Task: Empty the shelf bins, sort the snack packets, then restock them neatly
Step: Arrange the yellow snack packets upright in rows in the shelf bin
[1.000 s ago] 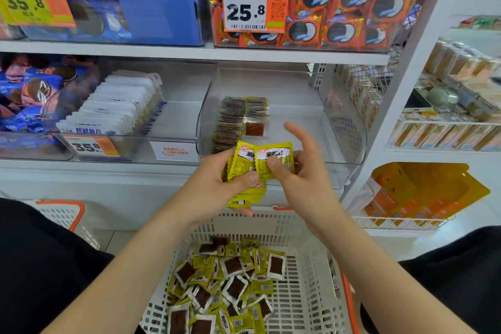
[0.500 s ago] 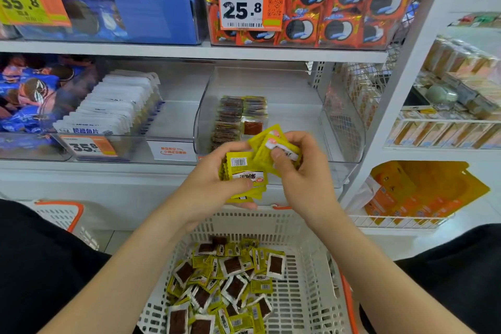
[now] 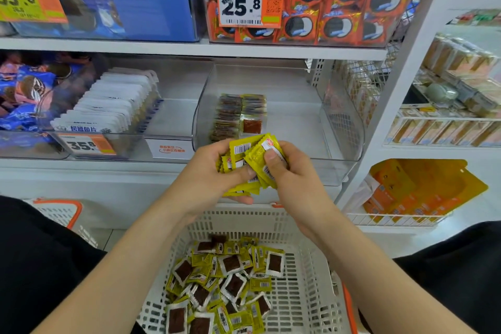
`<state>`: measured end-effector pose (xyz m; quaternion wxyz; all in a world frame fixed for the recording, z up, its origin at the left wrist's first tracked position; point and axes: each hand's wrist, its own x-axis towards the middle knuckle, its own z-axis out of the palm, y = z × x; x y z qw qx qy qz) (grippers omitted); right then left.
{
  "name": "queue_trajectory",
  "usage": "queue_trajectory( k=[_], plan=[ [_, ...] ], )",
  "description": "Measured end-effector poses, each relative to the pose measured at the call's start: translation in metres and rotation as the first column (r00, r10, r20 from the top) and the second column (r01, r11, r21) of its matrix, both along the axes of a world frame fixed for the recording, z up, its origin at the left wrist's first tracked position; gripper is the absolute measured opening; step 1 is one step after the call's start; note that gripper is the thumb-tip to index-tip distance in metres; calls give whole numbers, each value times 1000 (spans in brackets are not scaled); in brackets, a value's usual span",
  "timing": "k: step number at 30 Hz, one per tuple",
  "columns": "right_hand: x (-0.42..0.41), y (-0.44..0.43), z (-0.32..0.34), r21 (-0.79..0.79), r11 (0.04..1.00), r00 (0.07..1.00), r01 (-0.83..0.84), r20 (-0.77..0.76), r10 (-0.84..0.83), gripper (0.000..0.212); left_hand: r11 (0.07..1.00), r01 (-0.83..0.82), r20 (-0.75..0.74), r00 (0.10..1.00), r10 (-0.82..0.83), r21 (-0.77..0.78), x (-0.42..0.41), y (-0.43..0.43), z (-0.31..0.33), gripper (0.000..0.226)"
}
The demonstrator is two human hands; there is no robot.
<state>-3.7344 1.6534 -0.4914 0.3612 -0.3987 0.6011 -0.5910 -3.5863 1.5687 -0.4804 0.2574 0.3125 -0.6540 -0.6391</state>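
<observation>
Above the basket (image 3: 311, 274), the left hand (image 3: 208, 184) is gripping a stack of crinkly yellow barcoded packets (image 3: 245, 163) while the right hand (image 3: 292, 179) is pinching one packet against it.

packets (image 3: 252, 163) in hands, basket (image 3: 311, 266) below

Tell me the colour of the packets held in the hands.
Yellow, with white label patches; the head view shows the packets best.
</observation>
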Motion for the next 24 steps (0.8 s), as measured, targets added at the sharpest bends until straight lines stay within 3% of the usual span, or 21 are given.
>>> queue_trajectory(
  k=[3, 6, 8, 11, 14, 18, 22, 24],
  plan=[
    [-9, -3, 1, -45, 995, 991, 89, -93, -92, 17, 994, 98, -42, 994, -96, 48, 4, 1, 5, 47],
    [-25, -5, 4, -102, 988, 966, 118, -220, -138, 12, 993, 77, -22, 997, -75, 93, 7, 0, 4, 52],
    [-38, -4, 9, -139, 990, 916, -25, -400, -33, 14, 993, 43, 23, 999, -46, 107, 9, -4, 0, 47],
    [-52, 0, 14, -27, 971, 736, -236, -658, 161, 24, 996, 81, 88, 993, -83, 24, 15, -11, -1, 30],
    [-50, 4, 13, 57, 940, 637, -337, -721, 272, 35, 984, 179, 101, 979, -177, -10, 18, -12, 4, 21],
    [-42, 2, 9, -42, 939, 702, -342, -675, 226, 38, 972, 234, 113, 967, -228, -38, 17, -11, 2, 29],
    [-38, -2, 5, -142, 959, 865, -245, -479, 150, 32, 974, 222, 66, 973, -220, -37, 11, -9, 0, 41],
    [-34, -5, 1, -168, 972, 900, -164, -430, 77, 29, 979, 192, 65, 980, -188, -61, 8, -9, -1, 38]
  ],
)
